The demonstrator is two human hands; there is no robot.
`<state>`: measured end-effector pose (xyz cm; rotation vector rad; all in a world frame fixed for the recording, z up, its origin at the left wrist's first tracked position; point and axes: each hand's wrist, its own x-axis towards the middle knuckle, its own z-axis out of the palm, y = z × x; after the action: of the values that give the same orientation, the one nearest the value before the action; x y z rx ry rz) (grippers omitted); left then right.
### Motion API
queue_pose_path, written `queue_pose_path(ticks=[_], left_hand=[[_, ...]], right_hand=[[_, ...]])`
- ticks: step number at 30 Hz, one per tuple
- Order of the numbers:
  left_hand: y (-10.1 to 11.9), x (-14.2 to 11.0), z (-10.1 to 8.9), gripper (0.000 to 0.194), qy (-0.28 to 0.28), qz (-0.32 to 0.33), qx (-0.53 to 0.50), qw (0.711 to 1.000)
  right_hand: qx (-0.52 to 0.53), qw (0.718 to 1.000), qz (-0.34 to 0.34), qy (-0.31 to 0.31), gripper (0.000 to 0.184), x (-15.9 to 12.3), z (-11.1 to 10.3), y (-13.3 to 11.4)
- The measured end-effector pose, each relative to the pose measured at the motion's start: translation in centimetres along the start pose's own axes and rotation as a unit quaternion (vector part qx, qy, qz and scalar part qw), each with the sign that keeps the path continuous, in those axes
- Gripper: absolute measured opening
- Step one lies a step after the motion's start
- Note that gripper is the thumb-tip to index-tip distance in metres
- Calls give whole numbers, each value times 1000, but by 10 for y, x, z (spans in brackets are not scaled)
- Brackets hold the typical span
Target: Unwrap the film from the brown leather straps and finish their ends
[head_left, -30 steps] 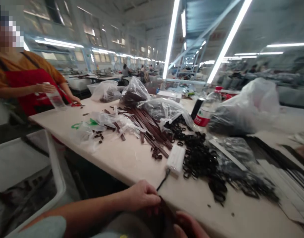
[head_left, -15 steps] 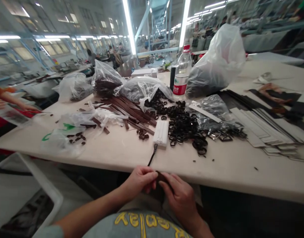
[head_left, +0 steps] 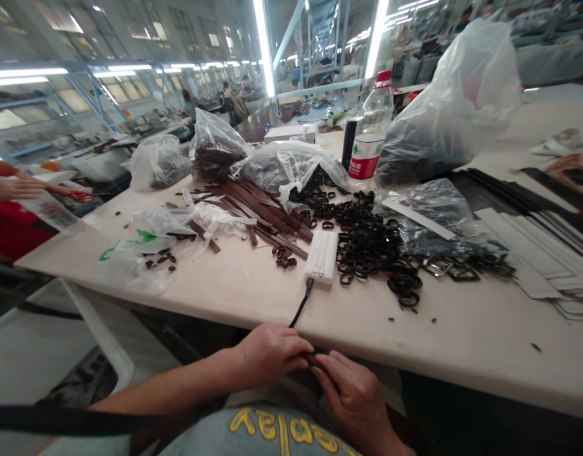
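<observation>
Evidently, a thin dark brown strip [head_left: 311,358] was pinched between the left hand [head_left: 272,354] and the right hand [head_left: 353,386], just off the edge of the cream-coloured table [head_left: 225,297]; most of it was hidden by the curled fingers.

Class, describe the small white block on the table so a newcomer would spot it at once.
On the pale table, find the heap of black loops. Just left of it, beside the ends of the brown strips, lies the white block. Unlike the white box farther back, it has a black cable running from its near end.
</observation>
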<state>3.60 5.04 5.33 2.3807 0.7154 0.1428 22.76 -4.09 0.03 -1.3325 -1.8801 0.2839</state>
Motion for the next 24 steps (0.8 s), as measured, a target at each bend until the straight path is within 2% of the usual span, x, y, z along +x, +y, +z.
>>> queue_pose_path(ticks=[3,5,8,11,13,16,17,20,24], left_hand=[[-7,0,3,26,-30,37,96,994],[-9,0,6,25,-33,50,111,992],[-10,1,2,24,-26,55,64,996],[-16,4,-22,22,-15,13,-6,1000],[-29,10,-48,22,42,-37,-26,998],[-59,24,-88,18,192,-114,13,975],[-70,30,-98,16,223,-131,34,965],[-95,50,-115,8,245,-150,70,955],[-104,59,-113,9,250,-159,84,951]], right_hand=[[7,1000,-7,-18,29,-2,3,1],[16,999,-14,-25,28,-3,6,2],[33,999,-15,-28,26,-7,12,5],[39,999,3,-25,30,-13,18,9],[35,999,17,-29,35,-14,19,11],[25,999,30,-33,41,-13,19,11],[23,999,35,-34,42,-12,19,12],[28,997,50,-44,42,-14,22,16],[37,996,35,-72,28,-27,28,36]])
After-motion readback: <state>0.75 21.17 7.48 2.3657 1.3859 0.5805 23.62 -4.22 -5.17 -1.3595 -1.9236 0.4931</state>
